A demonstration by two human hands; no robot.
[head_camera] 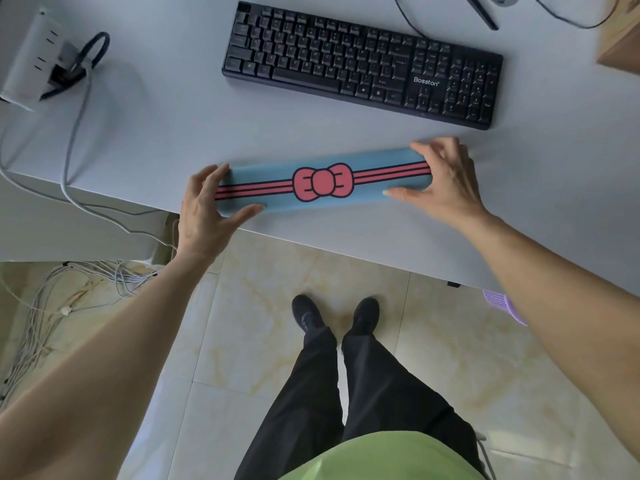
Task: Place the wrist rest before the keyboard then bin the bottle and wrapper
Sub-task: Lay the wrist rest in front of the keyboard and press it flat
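Observation:
A long blue wrist rest (322, 183) with red stripes and a red bow lies on the white desk (166, 140), near the front edge. It sits apart from the black keyboard (363, 65), which is farther back and slightly to the right. My left hand (204, 209) grips the rest's left end, thumb on the near side. My right hand (446, 181) grips its right end. No bottle or wrapper shows in this view.
A white power strip (33, 60) with a black plug and grey cables (74, 133) sits at the desk's left. A cardboard box corner (621, 39) is at the far right. A purple mesh bin (504, 304) peeks from under the desk. Loose cables (52, 306) lie on the floor.

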